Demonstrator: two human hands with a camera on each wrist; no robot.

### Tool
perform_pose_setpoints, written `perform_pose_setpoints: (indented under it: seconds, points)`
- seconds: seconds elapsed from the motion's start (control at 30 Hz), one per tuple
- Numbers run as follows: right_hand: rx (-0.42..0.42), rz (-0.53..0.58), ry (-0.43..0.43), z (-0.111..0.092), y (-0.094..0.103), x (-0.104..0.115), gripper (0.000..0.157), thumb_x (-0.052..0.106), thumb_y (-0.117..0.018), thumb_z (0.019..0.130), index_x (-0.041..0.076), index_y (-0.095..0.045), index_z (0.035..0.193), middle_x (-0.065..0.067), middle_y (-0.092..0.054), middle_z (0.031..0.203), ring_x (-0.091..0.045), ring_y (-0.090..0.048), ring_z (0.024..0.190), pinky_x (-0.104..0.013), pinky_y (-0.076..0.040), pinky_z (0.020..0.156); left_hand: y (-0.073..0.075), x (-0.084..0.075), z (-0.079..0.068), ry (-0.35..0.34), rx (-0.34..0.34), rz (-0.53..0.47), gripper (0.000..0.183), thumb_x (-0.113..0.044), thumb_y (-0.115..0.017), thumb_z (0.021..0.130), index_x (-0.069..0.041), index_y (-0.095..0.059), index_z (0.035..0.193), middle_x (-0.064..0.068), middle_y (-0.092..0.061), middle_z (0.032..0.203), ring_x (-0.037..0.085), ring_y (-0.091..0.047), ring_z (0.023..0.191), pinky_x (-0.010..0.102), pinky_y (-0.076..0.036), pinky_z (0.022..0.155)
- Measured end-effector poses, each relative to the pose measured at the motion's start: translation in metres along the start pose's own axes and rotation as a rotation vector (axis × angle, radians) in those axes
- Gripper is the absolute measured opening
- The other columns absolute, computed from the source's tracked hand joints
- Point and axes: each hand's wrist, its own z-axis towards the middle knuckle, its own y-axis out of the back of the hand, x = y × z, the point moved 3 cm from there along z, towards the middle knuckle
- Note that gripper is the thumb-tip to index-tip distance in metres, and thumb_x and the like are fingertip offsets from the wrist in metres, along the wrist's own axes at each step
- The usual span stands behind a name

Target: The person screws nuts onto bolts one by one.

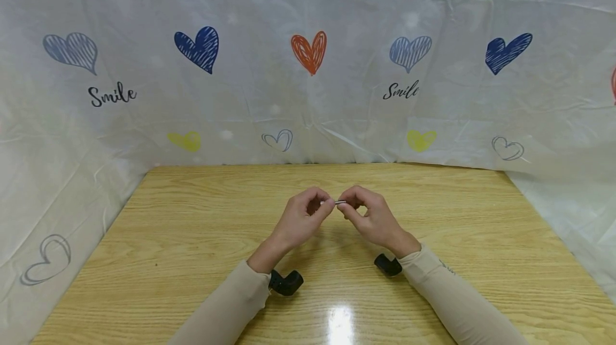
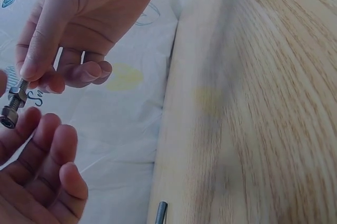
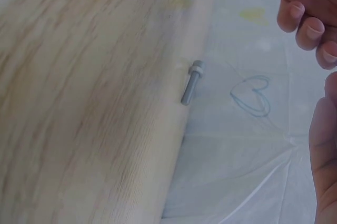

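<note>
My left hand (image 1: pixel 298 222) and right hand (image 1: pixel 374 219) meet over the middle of the table, with a small metal bolt (image 1: pixel 339 202) between their fingertips. In the left wrist view the bolt carries a nut (image 2: pixel 17 97) near its socket head. My right thumb and finger pinch its threaded end there, and my left fingers (image 2: pixel 39 145) curl close around the head, the thumb only just showing at the left edge. The right wrist view shows fingers of both hands at its right edge, without the held bolt.
A second bolt (image 3: pixel 192 83) with a nut lies on the wooden table (image 1: pixel 192 216); part of a bolt (image 2: pixel 161 213) shows at the bottom of the left wrist view. White cloth (image 1: pixel 308 104) printed with hearts hangs behind. Black wrist cameras (image 1: pixel 286 283) sit under both wrists.
</note>
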Motion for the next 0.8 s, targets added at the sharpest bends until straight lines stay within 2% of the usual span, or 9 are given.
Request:
perform_pose_setpoints:
  seconds: [0.17, 0.37, 0.43, 0.6, 0.67, 0.8]
  points:
    - [-0.008, -0.005, -0.011, 0.0, 0.0, 0.0, 0.01, -0.01, -0.061, 0.088, -0.002, -0.06, 0.094, -0.006, -0.061, 0.077, -0.023, -0.057, 0.062, -0.034, -0.05, 0.058, 0.0, -0.002, 0.001, -0.063, -0.011, -0.007, 0.017, -0.021, -0.068, 0.091, -0.013, -0.06, 0.103, -0.001, -0.06, 0.09, 0.015, -0.055, 0.072, 0.03, -0.046, 0.061]
    - [-0.014, -0.008, -0.018, 0.0, 0.001, -0.001, 0.01, -0.01, -0.061, 0.088, -0.002, -0.06, 0.094, -0.005, -0.06, 0.075, -0.023, -0.057, 0.062, -0.035, -0.05, 0.057, 0.0, -0.004, 0.001, -0.103, -0.028, 0.011, 0.016, -0.007, -0.068, 0.089, -0.005, -0.06, 0.102, 0.007, -0.06, 0.095, 0.019, -0.055, 0.071, 0.031, -0.046, 0.06]
    - [-0.015, -0.005, -0.018, 0.0, 0.0, -0.001, 0.01, -0.01, -0.061, 0.088, -0.002, -0.06, 0.093, -0.005, -0.06, 0.075, -0.023, -0.057, 0.061, -0.035, -0.05, 0.057, 0.0, -0.006, 0.001, -0.1, -0.027, 0.018, 0.015, -0.005, -0.067, 0.089, -0.002, -0.06, 0.102, 0.009, -0.06, 0.093, 0.022, -0.055, 0.07, 0.032, -0.045, 0.06]
    - [-0.016, 0.0, -0.012, -0.001, 0.0, -0.001, 0.011, -0.011, -0.061, 0.087, -0.001, -0.06, 0.093, -0.007, -0.06, 0.073, -0.022, -0.057, 0.061, -0.034, -0.049, 0.057, 0.004, -0.029, -0.003, -0.072, -0.017, 0.027, 0.008, -0.003, -0.063, 0.092, 0.001, -0.061, 0.098, 0.011, -0.058, 0.086, 0.027, -0.05, 0.069, 0.034, -0.042, 0.062]
    - [-0.014, 0.0, -0.015, -0.001, 0.0, -0.001, 0.01, -0.01, -0.061, 0.088, -0.001, -0.06, 0.093, -0.006, -0.06, 0.073, -0.022, -0.057, 0.061, -0.034, -0.049, 0.057, 0.006, -0.038, -0.006, -0.057, -0.014, 0.029, 0.006, -0.004, -0.061, 0.093, 0.001, -0.062, 0.096, 0.009, -0.056, 0.084, 0.025, -0.048, 0.068, 0.033, -0.041, 0.062]
    - [-0.006, 0.002, -0.018, 0.0, 0.0, -0.001, 0.008, -0.009, -0.061, 0.089, -0.003, -0.06, 0.094, -0.005, -0.06, 0.075, -0.025, -0.058, 0.061, -0.033, -0.049, 0.057, 0.006, -0.04, -0.007, -0.028, -0.008, 0.039, 0.01, -0.008, -0.057, 0.096, -0.002, -0.063, 0.091, 0.005, -0.052, 0.08, 0.019, -0.044, 0.066, 0.031, -0.038, 0.061]
